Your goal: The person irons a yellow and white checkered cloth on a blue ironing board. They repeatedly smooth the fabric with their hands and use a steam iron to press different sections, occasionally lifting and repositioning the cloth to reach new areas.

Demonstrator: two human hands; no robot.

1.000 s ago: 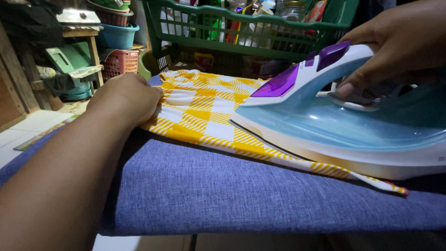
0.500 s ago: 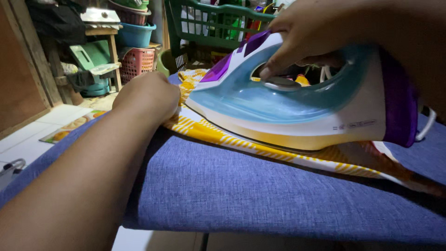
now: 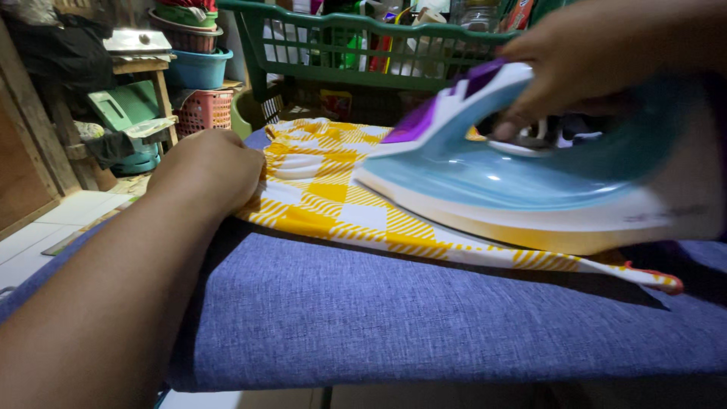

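Note:
A yellow and white checked cloth [image 3: 333, 201] lies across the blue-covered ironing board [image 3: 394, 318]. My left hand [image 3: 208, 167] is closed on the cloth's gathered left edge and holds it down. My right hand [image 3: 606, 53] grips the handle of a light blue, white and purple steam iron [image 3: 530, 182]. The iron rests flat on the right part of the cloth, its tip pointing left toward my left hand. The cloth's thin end [image 3: 659, 282] sticks out from under the iron at the right.
A green plastic basket [image 3: 363, 45] full of bottles and packets stands just behind the board. At the left are a wooden stand [image 3: 144, 68] with stacked plastic bowls, a pink basket [image 3: 201, 110] and a tiled floor [image 3: 38, 227].
The iron slid left toward my left hand, then back to the right, uncovering more of the cloth. My left hand stayed on the cloth's edge.

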